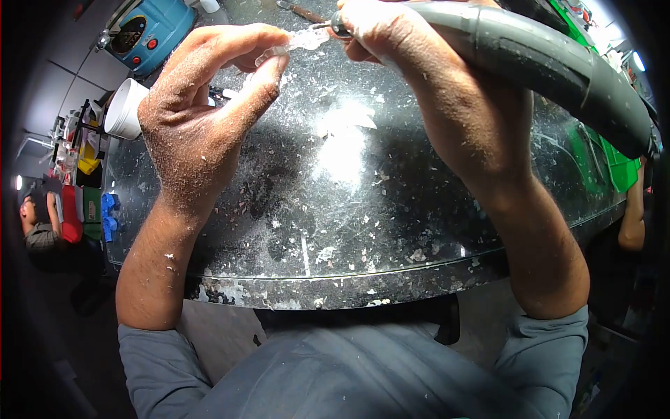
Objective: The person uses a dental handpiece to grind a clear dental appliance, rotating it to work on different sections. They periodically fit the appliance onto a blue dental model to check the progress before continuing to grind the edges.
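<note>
Near the top of the head view, my left hand [202,119] pinches a small clear plastic piece [307,39] between thumb and fingertips. The piece is see-through with an uneven, bumpy outline like a dental appliance. My right hand [453,105] wraps around a thick grey rotary handpiece [544,59], whose body runs back over the wrist to the right. Its thin bit [321,26] points left, right at the clear piece. White dust coats both hands, more heavily the left.
White chips and dust cover the dark tabletop [307,209]. At the upper left stand a blue machine [164,31] with red buttons and a white tub [124,112]. A brown-handled tool [300,10] lies at the back. Green trays [618,167] and another person's arm [634,209] are at right.
</note>
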{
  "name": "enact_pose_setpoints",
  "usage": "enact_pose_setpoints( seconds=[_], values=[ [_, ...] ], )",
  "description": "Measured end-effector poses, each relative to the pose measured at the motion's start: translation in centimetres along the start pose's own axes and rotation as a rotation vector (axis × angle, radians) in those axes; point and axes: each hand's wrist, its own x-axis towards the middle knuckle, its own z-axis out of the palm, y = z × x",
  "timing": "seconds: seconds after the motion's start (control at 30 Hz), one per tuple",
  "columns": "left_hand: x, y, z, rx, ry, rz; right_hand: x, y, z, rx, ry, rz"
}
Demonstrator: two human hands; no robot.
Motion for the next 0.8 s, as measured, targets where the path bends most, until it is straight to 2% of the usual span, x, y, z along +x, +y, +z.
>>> enact_pose_setpoints(
  seconds=[0.4,0.43,0.47,0.5,0.57,0.6,0.63,0.7,0.73,0.8],
  values=[
    [0.2,0.6,0.4,-0.050,-0.007,0.033,0.4,-1.6,0.4,0.095,-0.057,0.053],
    [0.2,0.8,0.7,-0.105,0.018,-0.032,0.6,-2.6,0.2,0.109,-0.054,0.039],
    [0.3,1.0,0.8,-0.159,0.044,-0.096,2.1,3.1,-1.2,-0.310,-0.227,-0.557],
    [0.2,0.9,0.7,-0.157,0.045,-0.096,1.9,1.2,-1.3,-0.307,-0.227,-0.559],
    [0.0,0.5,0.5,-0.201,0.024,-0.181,1.4,-4.3,-1.5,0.631,-0.143,0.687],
    [0.0,0.2,0.5,-0.222,0.041,-0.111,0.8,-3.4,0.2,0.299,0.012,0.538],
    [0.0,0.2,0.5,-0.224,0.040,-0.110,0.1,-1.8,0.0,0.540,-0.004,0.438],
    [0.0,0.1,0.4,-0.111,0.044,-0.029,1.1,1.2,0.2,0.583,-0.011,0.115],
    [0.0,0.2,0.4,-0.109,0.044,-0.029,0.4,-0.8,-0.4,0.705,0.068,0.335],
    [0.2,0.3,0.3,-0.092,0.066,-0.087,0.3,-1.4,-0.3,0.646,0.044,0.288]
  ],
)
